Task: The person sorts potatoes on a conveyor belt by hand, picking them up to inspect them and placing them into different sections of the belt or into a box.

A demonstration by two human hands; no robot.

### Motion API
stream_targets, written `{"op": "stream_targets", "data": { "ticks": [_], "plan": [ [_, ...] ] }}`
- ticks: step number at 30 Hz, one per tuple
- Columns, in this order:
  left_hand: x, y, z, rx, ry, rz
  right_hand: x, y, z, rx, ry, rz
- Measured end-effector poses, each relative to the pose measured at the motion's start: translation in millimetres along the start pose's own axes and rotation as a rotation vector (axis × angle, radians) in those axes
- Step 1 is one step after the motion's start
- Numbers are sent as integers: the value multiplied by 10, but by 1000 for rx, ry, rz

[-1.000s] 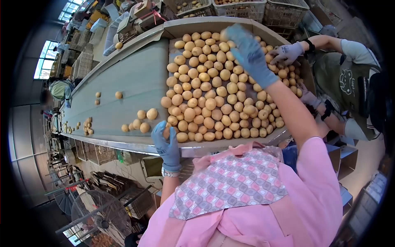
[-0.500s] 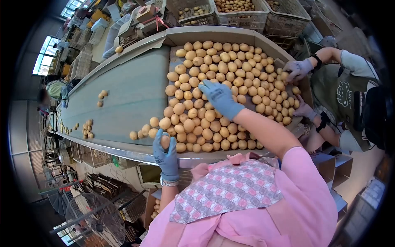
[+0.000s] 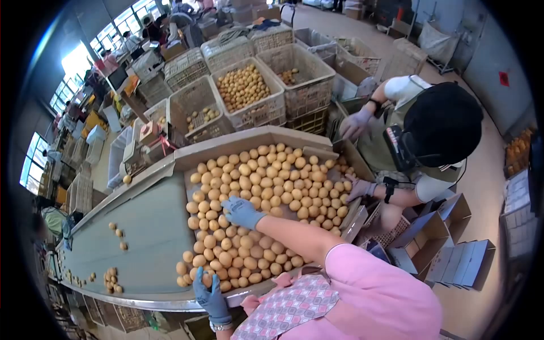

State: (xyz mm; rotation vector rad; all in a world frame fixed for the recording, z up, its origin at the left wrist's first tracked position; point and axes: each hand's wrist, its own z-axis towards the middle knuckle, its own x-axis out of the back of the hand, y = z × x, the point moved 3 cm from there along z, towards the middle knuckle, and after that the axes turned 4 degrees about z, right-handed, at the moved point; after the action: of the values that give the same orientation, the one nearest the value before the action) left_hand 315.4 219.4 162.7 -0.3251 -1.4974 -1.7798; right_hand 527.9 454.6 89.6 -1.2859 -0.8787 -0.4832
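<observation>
Beside the green belt (image 3: 150,232), the left hand (image 3: 210,296) grips round produce (image 3: 207,279); the right hand (image 3: 241,213) covers more, finger grip unclear.

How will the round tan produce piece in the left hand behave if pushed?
The round tan produce piece in the left hand would probably roll readily, given its rounded shape. It looks firm, so it should hold its form. The smooth-looking green belt may offer little to stop it.
</observation>
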Motion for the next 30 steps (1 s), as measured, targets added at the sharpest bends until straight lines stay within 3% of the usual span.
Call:
{"op": "stream_targets", "data": {
  "ticks": [3,5,8,10,12,14,17,19,20,21,22,23,24,25,28,30],
  "plan": [
    [14,16,41,-60,48,26,-11,90,-257,33,15,787],
    [67,-145,-60,-55,58,34,-186,-26,-593,-23,-216,1110],
    [102,-244,-127,3,41,14,-179,-44,-1038,-112,-641,1192],
    [162,-308,-185,-76,81,23,90,209,-1049,-101,-684,1064],
    [259,-80,-366,-103,87,134,599,696,-806,-66,-525,996],
    [275,-21,-508,-50,84,140,1287,1232,-428,-46,-225,1056],
    [219,-60,-219,-26,29,35,1579,1299,-140,-76,277,1211],
    [337,-103,-306,-101,86,123,1274,923,-165,-50,427,1076],
    [461,48,-360,-61,93,143,945,602,-205,279,228,809],
    [426,121,-285,-71,74,144,785,329,-308,144,13,639],
    [387,67,-273,-77,75,113,827,-118,-455,155,-157,395],
    [343,25,-296,-83,77,82,510,-255,-445,320,-179,367],
    [330,24,-281,-76,65,77,321,-82,-369,502,-75,254],
    [309,25,-266,-69,53,71,231,-277,-362,512,-49,304],
    [306,45,-225,-95,53,127,-111,-932,-64,619,158,50],
    [277,47,-246,-85,44,136,-415,-1113,243,417,-77,-215]
  ]
}}
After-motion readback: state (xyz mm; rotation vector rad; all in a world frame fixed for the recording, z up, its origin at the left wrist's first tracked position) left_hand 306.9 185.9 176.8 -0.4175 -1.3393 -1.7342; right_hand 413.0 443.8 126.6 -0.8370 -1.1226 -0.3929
